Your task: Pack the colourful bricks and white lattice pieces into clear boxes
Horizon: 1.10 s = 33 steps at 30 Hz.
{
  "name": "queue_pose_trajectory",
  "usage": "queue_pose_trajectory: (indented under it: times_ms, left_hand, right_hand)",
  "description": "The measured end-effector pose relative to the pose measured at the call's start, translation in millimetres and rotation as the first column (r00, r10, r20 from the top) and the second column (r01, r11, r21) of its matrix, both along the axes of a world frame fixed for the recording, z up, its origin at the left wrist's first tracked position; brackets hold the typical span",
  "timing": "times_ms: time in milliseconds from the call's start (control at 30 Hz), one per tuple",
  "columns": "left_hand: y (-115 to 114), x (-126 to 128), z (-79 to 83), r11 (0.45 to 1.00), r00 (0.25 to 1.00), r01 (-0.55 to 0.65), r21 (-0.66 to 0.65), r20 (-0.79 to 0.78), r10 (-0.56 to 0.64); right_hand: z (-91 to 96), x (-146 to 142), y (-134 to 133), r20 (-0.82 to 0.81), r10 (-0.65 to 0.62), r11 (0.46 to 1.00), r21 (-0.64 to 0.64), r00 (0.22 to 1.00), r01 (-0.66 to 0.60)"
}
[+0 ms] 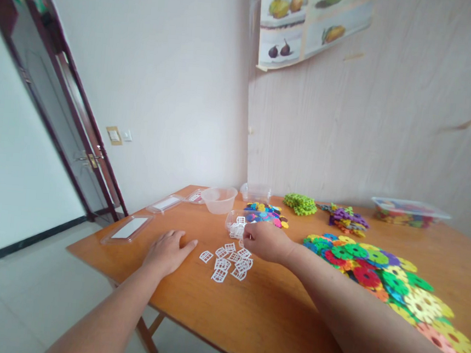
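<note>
My left hand (168,253) lies palm down on the wooden table, fingers apart and holding nothing. To its right, several small white window-shaped plastic pieces (222,264) are spread in a loose heap. My right hand (266,241) is at the near right edge of a clear plastic container (230,220), its fingers curled together and pointing left. What they pinch, if anything, is hidden by the hand. More white lattice pieces (237,229) are inside that container. Behind the right hand is a pile of small blue, pink and yellow pieces (265,216).
Colourful flower-shaped discs (369,276) cover the table's right side, beneath my right forearm. Farther back are a translucent bowl (219,200), a clear box (256,192), green pieces (299,204), purple pieces (347,219) and a filled lidded box (407,212). Clear lids (127,229) lie at left.
</note>
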State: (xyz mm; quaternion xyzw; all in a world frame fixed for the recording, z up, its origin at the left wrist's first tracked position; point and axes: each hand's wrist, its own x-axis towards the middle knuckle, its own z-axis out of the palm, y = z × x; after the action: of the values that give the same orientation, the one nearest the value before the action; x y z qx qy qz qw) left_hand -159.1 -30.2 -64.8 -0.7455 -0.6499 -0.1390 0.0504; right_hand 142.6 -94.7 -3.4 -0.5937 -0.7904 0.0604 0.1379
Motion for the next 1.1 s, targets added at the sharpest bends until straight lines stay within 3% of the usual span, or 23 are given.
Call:
queue_pose_trajectory:
  times_ms: [167,233,400,633,933,1100]
  left_hand:
    - [1,0,-1.1,1.0,1.0,-0.002,-0.007,0.013,0.002]
    - [1,0,-1.0,1.0,1.0,-0.007,-0.006,0.013,0.007]
    - [0,1,-0.2,1.0,1.0,-0.006,0.005,0.002,0.006]
    - [-2,2,1.8,1.0,1.0,-0.013,-0.012,0.002,0.013]
    - [1,1,-0.8,1.0,1.0,-0.009,-0.006,-0.002,0.009]
    - [1,1,-0.3,1.0,1.0,-0.006,-0.01,0.006,0.006]
  right_hand:
    - [17.2,11,1,-0.17,-0.138,0.961,0.214,0.976,0.174]
    - [17.7,13,1,-0.201,-0.149,0.95,0.244,0.968,0.196]
    - [0.4,8,1,-0.003,0.07,0.998,0.005,0.998,-0.07]
    - [-18.8,3,0,0.07,0.171,0.978,-0.134,0.983,-0.161]
    - [-21.2,2,4,0.105,0.086,0.987,-0.145,0.991,-0.07]
    - [-15.3,-3,-1,0.164,0.052,0.998,-0.051,0.985,-0.045]
